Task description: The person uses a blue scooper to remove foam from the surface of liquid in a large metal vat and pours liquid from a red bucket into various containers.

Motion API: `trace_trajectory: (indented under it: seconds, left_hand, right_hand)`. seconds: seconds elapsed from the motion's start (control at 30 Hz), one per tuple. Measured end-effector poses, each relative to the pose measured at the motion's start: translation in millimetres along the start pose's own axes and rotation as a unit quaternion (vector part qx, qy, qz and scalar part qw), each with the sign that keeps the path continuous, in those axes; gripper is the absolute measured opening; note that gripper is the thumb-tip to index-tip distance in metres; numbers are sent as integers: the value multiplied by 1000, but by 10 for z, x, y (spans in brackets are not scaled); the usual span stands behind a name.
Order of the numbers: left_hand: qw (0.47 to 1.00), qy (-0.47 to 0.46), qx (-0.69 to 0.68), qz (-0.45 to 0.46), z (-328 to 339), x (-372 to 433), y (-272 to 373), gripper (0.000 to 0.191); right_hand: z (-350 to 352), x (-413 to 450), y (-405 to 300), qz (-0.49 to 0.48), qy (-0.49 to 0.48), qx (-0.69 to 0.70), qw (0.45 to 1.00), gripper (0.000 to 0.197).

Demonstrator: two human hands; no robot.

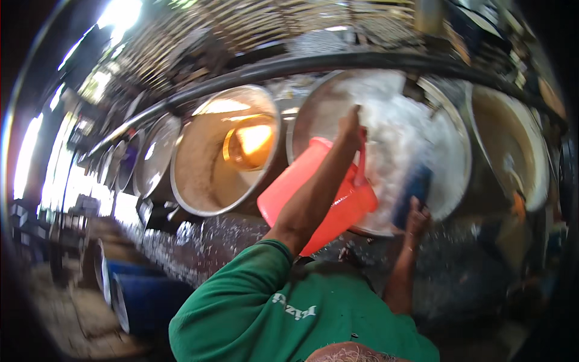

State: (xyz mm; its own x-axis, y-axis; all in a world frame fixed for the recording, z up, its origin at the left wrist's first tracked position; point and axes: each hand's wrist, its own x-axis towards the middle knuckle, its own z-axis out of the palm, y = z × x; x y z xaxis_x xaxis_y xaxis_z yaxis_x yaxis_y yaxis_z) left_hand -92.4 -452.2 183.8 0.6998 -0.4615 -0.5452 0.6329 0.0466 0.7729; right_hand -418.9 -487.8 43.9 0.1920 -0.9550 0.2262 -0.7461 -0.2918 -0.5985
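Note:
My left hand (350, 126) grips the handle of a red plastic pail (294, 181). The pail is held tilted at the near left side of a large round metal vat (462, 167). Churned white, foamy-looking liquid (384, 131) covers much of the inside of that vat. My right hand (418, 216) holds a dark blue object (414, 194) over its near right part. Motion blur hides the exact shape of the blue object. What the pail contains cannot be seen.
Left of the vat stands another large vat (199, 172) with an orange basin (235, 145) inside. A third vat (502, 131) holds brownish liquid at right. Behind them runs a thick dark pipe (280, 68). Blue drums (149, 294) lie lower left; the dark floor (217, 244) looks wet.

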Motion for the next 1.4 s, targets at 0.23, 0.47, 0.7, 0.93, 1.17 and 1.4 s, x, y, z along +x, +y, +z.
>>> trace_trajectory:
  seconds: [0.23,0.47,0.7,0.93,1.17,1.4]
  left_hand:
    - [985,-158,67,17,-1528,-1727,1158,43]
    - [963,175,132,157,-2999,-3460,887,38]
    - [918,290,-154,222,-4082,-4160,281,44]
    - [868,439,-180,145,-5117,-3470,-101,35]
    - [750,636,-170,63,-6486,-2608,-855,30]
    - [650,749,-128,13,-7337,-2271,-1216,39]
  right_hand:
    - [-420,57,-38,10,-50,120,991,43]
    - [-250,-382,-832,-181,-237,-2,954,41]
    - [471,-978,-1756,-379,-335,10,863,29]
    - [1715,-682,-2521,-355,-335,-26,872,27]
    - [3155,222,-1917,-91,-280,173,940,48]
    - [1860,-471,-1312,254,-418,309,816,64]
